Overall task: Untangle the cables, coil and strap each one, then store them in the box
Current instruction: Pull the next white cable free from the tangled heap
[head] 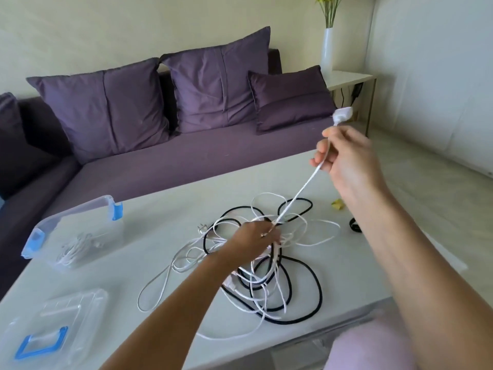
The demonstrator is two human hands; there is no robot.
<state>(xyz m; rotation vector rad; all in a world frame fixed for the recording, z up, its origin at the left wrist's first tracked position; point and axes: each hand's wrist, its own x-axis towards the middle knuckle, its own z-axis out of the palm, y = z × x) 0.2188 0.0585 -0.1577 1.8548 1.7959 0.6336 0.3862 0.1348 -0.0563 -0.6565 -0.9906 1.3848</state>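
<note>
A tangle of white cables [186, 256] and a black cable [316, 287] lies in the middle of the white table [149, 217]. My right hand [344, 156] is raised above the table's far right and grips one white cable [301, 192] just below its white plug end [342, 115], pulling it taut. My left hand [256, 239] sits on the tangle and pinches the same white cable where it leaves the heap. A clear box [72, 233] with blue latches stands at the left, with a coiled white cable [77, 249] inside.
The box's clear lid [53, 329] with a blue handle lies at the table's front left. A black strap [354, 225] and a small yellow scrap [337, 204] lie at the right. A purple sofa [165, 161] with cushions runs behind the table; a white vase [327, 49] stands on a side table.
</note>
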